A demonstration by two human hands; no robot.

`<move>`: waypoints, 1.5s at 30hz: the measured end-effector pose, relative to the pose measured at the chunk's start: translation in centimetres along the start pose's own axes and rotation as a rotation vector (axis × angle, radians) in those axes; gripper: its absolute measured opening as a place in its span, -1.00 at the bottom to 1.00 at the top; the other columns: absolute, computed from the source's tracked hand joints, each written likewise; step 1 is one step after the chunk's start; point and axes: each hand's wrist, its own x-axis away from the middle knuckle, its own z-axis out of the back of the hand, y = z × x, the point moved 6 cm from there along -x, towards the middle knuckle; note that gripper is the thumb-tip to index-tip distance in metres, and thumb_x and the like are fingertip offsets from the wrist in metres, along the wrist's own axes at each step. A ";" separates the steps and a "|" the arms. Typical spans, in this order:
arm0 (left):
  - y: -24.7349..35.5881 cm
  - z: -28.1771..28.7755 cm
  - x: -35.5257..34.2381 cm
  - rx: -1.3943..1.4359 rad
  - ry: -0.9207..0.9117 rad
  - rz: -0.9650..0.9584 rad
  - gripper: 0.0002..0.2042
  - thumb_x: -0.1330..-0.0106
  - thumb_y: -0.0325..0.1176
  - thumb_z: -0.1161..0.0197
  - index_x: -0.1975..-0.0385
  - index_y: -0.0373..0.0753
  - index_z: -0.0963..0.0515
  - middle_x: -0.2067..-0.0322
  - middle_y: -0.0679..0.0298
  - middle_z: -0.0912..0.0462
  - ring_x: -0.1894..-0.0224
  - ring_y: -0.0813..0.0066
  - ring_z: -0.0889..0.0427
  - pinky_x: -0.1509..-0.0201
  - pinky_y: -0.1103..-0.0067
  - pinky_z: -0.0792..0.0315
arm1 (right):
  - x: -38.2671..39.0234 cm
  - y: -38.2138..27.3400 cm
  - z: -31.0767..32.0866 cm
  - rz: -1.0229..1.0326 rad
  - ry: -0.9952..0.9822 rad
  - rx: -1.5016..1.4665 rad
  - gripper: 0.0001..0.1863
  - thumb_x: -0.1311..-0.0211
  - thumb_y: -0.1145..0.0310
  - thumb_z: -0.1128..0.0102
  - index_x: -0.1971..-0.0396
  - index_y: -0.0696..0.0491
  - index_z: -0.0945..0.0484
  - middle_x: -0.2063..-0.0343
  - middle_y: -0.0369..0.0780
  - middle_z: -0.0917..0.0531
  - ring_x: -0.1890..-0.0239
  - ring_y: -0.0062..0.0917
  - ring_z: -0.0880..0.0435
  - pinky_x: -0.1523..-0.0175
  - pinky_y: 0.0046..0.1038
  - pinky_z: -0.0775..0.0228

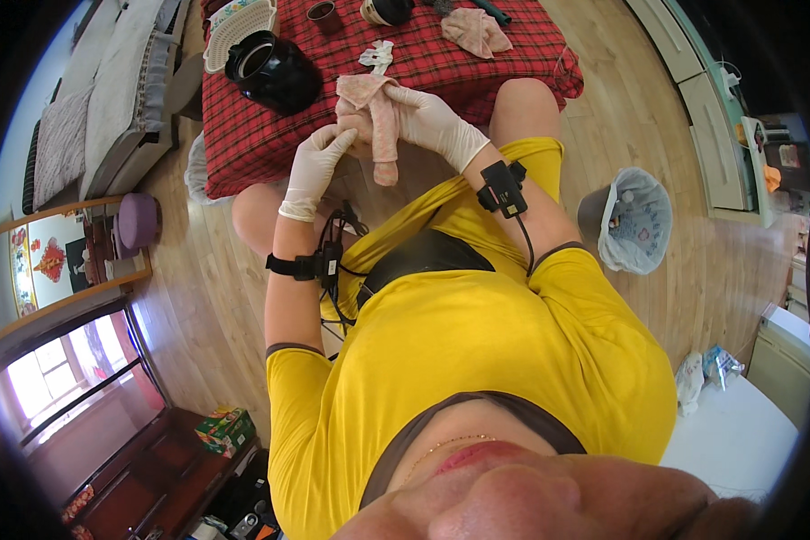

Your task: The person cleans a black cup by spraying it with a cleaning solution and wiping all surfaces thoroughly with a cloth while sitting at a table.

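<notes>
A pink cloth [384, 135] hangs between my two white-gloved hands, at the near edge of the table. My left hand [319, 160] pinches its left side with thumb and fingers together. On the other side, my right hand [430, 121] grips the upper part, and one end dangles down below it. A rounded pinkish shape shows beside my left fingertips; I cannot tell whether it is cloth or a thing under it. Just beyond lies a crumpled white tissue [377, 57]. A glossy black jar [274, 74] stands to the left.
The table has a red plaid cloth [243, 153]. On it are a white basket [243, 36], a brown cup [324, 16], a black-and-white container [387, 11] and another pink cloth [475, 32]. A lined waste bin [637, 225] stands right of my knee. A purple stool [138, 220] is far left.
</notes>
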 end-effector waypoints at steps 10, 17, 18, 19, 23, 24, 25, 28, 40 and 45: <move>-1.8 2.7 0.9 0.418 0.210 0.059 -0.72 -0.52 -0.18 -0.14 0.08 -0.30 -0.60 0.26 0.35 -0.67 0.26 0.62 -0.59 0.17 0.67 -0.48 | 1.6 -2.4 3.7 0.116 0.414 0.471 -0.68 -0.51 0.13 -0.06 0.04 0.08 -0.56 0.13 -0.25 -0.65 0.12 -0.51 -0.65 -0.03 -0.42 -0.52; 1.0 0.4 0.7 -0.049 0.253 -0.096 -0.77 -0.33 -0.33 -0.38 0.15 -0.35 -0.60 0.22 0.28 -0.68 0.21 0.58 -0.62 0.03 0.61 -0.51 | 1.9 -1.0 1.8 0.051 0.318 0.470 -0.67 -0.50 0.12 -0.08 0.06 0.08 -0.59 0.19 -0.27 -0.66 0.19 -0.55 -0.68 0.02 -0.46 -0.54; 1.9 -0.6 1.2 -0.136 0.206 -0.106 -0.76 -0.30 -0.35 -0.41 0.17 -0.35 -0.60 0.21 0.27 -0.68 0.20 0.57 -0.62 0.01 0.60 -0.51 | 1.9 -0.6 1.7 0.042 0.340 0.526 -0.68 -0.50 0.12 -0.08 0.06 0.08 -0.59 0.20 -0.27 -0.67 0.19 -0.55 -0.68 0.02 -0.47 -0.55; 1.6 -1.5 1.0 -0.094 0.131 -0.112 -0.75 -0.26 -0.35 -0.45 0.19 -0.36 -0.59 0.20 0.26 -0.67 0.19 0.57 -0.62 0.02 0.61 -0.50 | 1.9 -0.2 1.5 0.022 0.339 0.547 -0.68 -0.49 0.12 -0.10 0.09 0.07 -0.61 0.22 -0.28 -0.68 0.22 -0.57 -0.70 0.05 -0.51 -0.56; 1.0 -1.6 0.7 -0.072 0.150 -0.109 -0.82 -0.34 -0.39 -0.36 0.20 -0.37 -0.58 0.10 0.23 -0.65 0.16 0.56 -0.63 0.01 0.61 -0.50 | 2.0 -0.5 1.2 0.076 0.331 0.650 -0.68 -0.49 0.11 -0.10 0.13 0.06 -0.62 0.25 -0.31 -0.68 0.17 -0.61 -0.66 -0.03 -0.51 -0.50; 1.3 -1.4 0.9 0.030 0.144 -0.068 -0.83 -0.36 -0.40 -0.33 0.20 -0.37 -0.58 0.07 0.22 -0.64 0.16 0.55 -0.63 0.00 0.61 -0.50 | 2.0 -0.9 1.1 0.088 0.331 0.683 -0.68 -0.49 0.10 -0.09 0.14 0.06 -0.62 0.24 -0.31 -0.68 0.15 -0.61 -0.64 -0.06 -0.50 -0.48; 0.9 -0.8 0.7 0.069 0.135 -0.139 -0.87 -0.40 -0.43 -0.26 0.21 -0.38 -0.57 -0.01 0.16 -0.62 0.13 0.52 -0.63 0.00 0.59 -0.51 | 2.1 -1.2 1.0 0.100 0.331 0.716 -0.67 -0.49 0.09 -0.09 0.15 0.06 -0.62 0.23 -0.31 -0.68 0.13 -0.61 -0.63 -0.08 -0.49 -0.46; 0.1 1.2 1.3 0.164 0.221 0.124 -0.87 -0.47 -0.40 -0.10 0.29 -0.33 -0.49 0.34 0.18 -0.69 0.35 0.48 -0.63 0.14 0.59 -0.52 | 2.5 -2.0 0.6 0.141 0.390 0.615 -0.67 -0.50 0.09 -0.07 0.14 0.07 -0.60 0.20 -0.30 -0.66 0.09 -0.60 -0.58 -0.15 -0.46 -0.38; 0.6 2.1 1.2 -0.006 0.316 -0.103 -0.66 -0.31 -0.24 -0.40 0.05 -0.30 -0.52 0.25 0.34 -0.59 0.13 0.59 -0.55 0.00 0.63 -0.45 | 2.5 -1.2 1.5 0.057 0.307 0.068 -0.61 -0.54 0.16 0.00 -0.03 0.20 -0.50 -0.01 -0.15 -0.62 -0.06 -0.47 -0.56 -0.27 -0.42 -0.32; 0.9 0.0 1.9 -0.552 0.038 -0.263 -0.65 -0.21 -0.34 -0.47 0.08 -0.34 -0.58 0.24 0.30 -0.58 0.25 0.54 -0.59 0.14 0.59 -0.50 | 3.0 -2.6 4.1 0.096 0.518 0.486 -0.57 -0.49 0.07 -0.05 -0.01 0.17 -0.53 0.06 -0.18 -0.66 0.03 -0.48 -0.61 -0.17 -0.39 -0.41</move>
